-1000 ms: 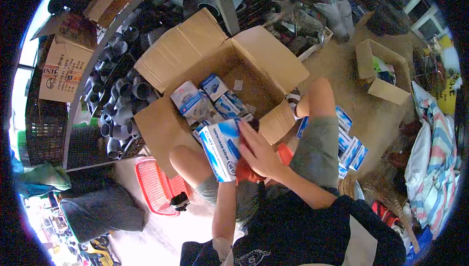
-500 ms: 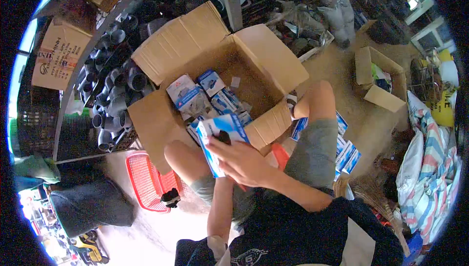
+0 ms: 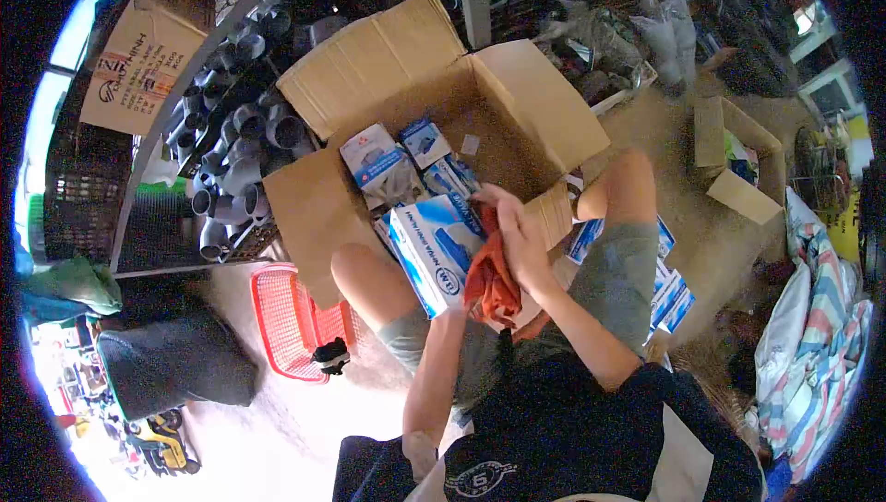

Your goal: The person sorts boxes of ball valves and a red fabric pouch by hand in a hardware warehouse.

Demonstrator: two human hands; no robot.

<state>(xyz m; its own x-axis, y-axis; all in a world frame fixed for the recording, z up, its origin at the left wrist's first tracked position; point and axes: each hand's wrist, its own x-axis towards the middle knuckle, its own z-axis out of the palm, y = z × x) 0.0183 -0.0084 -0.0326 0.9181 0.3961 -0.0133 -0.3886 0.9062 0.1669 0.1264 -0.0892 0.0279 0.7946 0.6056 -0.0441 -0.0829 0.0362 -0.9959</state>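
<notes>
Orange rag (image 3: 492, 285) now under right hand (image 3: 521, 239), against blue box (image 3: 437, 251).

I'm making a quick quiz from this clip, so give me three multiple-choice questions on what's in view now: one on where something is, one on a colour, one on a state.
1. Where does the red plastic basket lie?
A. On the floor beside the person's knee
B. Inside the big cardboard box
C. On the shelf of pipe fittings

2. What colour is the cloth at the right hand?
A. Green
B. Orange-red
C. White

3. In what state is the big cardboard box?
A. Taped shut
B. Crushed flat
C. Open, flaps spread, small boxes inside

Answers:
1 A: the basket rests on the floor, left of the bare knee.
2 B: the cloth pressed on the blue and white box is orange-red.
3 C: all flaps fold outward and blue and white packs lie within.
</notes>
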